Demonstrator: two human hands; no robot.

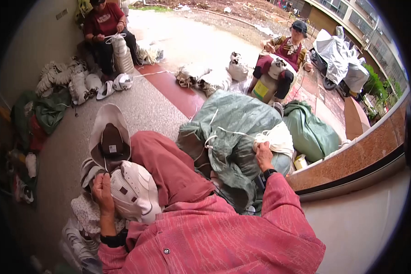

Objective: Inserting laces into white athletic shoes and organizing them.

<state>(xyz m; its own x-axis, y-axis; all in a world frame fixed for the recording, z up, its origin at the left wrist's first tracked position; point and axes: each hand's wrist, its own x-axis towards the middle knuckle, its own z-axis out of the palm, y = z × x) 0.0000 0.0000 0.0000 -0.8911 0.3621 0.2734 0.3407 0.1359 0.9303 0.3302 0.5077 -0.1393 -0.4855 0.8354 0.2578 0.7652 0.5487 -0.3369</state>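
Note:
My left hand (103, 194) is closed at the collar of a shoe upper, its fingers pressed together beside my knee. Just beyond it an upper with brown lining (112, 133) points away from me, its tongue and label showing. A white shoe upper (134, 189) with small dark squares lies right beside that hand, against my leg. Out to the right, my right hand (263, 157) is closed on a hank of white shoelaces (278, 139), which rests on a green woven sack (237, 112). One lace trails left from the hank across the sack.
Another green sack (308, 130) stands at the right by a low ledge (351, 166). Bundled white uppers (210, 80) lie ahead. Two seated people (106, 27) work with uppers farther off. More sacks (50, 112) and uppers line the left wall.

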